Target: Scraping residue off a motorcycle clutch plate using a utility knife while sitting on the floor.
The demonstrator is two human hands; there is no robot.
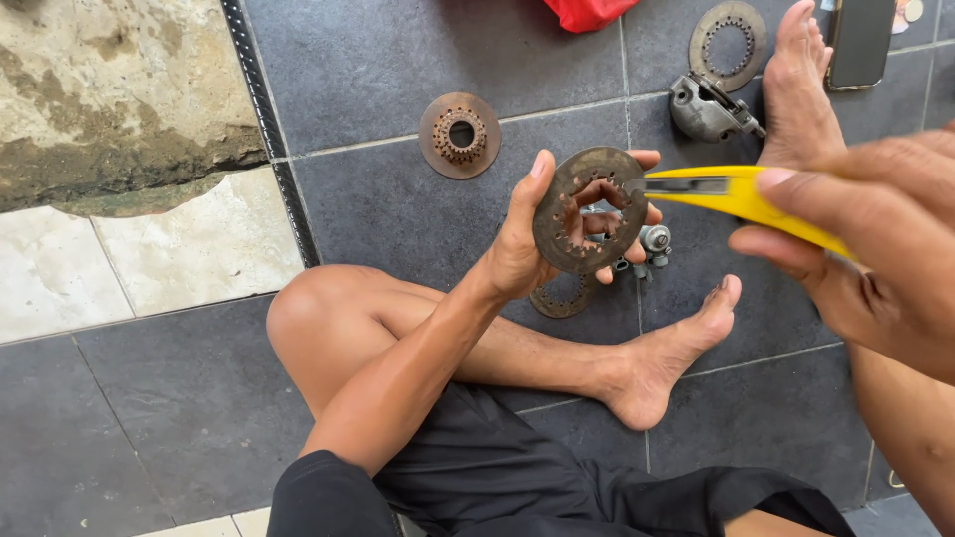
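Observation:
My left hand (527, 239) grips a rusty toothed ring plate (585, 214) upright, thumb on its left rim and fingers behind. My right hand (875, 239) holds a yellow utility knife (736, 194), whose metal blade tip touches the plate's right rim. Another ring plate (562, 298) lies on the floor under the left hand, next to some small bolts (649, 244).
I sit on dark grey floor tiles (398, 70) with bare legs folded and feet out. A rusty hub disc (460, 134), a grey metal housing (708, 107), another ring plate (729, 42), a phone (860, 40) and a red object (587, 12) lie ahead. A rubber strip (269, 129) borders rough concrete at left.

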